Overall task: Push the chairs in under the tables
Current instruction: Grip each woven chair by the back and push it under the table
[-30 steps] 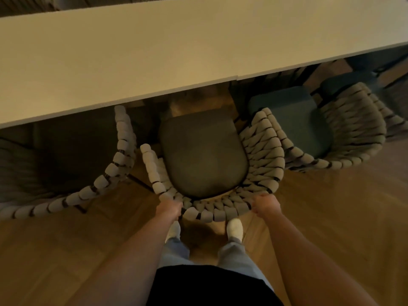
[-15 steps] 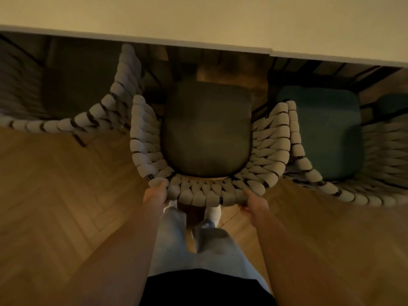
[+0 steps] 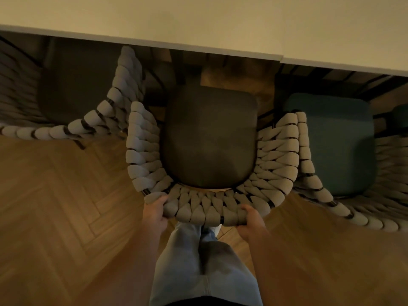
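The pale worktop [image 3: 198,21] lies well beyond the fingers, above a herringbone wooden floor [image 3: 55,206]. The woven chair [image 3: 209,140] sits just ahead of them, its seat seemingly not yet under the edge. The left hand [image 3: 154,215] and right hand [image 3: 249,224] curl their fingers around its back rim.

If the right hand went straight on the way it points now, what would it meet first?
The right hand already grips the chair back, so that is first. Beyond it lies the seat cushion, then probably the table edge; depth is unclear.
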Available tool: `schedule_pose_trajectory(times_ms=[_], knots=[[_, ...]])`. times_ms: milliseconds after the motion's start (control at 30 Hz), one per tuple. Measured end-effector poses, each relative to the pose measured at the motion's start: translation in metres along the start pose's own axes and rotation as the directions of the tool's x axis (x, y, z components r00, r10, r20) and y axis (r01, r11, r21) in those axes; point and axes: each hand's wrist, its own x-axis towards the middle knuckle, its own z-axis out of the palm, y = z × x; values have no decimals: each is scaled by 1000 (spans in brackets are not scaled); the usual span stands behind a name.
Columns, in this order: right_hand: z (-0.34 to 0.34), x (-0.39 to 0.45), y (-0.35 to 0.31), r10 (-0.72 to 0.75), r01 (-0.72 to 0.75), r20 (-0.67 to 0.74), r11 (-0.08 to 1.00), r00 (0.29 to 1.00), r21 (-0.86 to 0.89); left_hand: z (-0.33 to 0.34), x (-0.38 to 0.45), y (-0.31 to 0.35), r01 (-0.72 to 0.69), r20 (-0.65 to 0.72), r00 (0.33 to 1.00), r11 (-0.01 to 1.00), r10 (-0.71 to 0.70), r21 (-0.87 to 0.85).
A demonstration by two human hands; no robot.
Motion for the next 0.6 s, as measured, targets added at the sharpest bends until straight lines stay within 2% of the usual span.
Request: schedule_pose_trajectory(times_ms=[267,533,600], knots=[[29,-15,-10,-40,41,-24,998,999,40,14,-8,29,-31,40,999,992,36,-119],[63,-32,-36,-89,87,23,993,996,78,31,-13,62,-27,88,995,991,39,-134],[64,-32,-41,-86,86,-5,993,996,84,36,-14,62,-39,108,993,989,55,-142]])
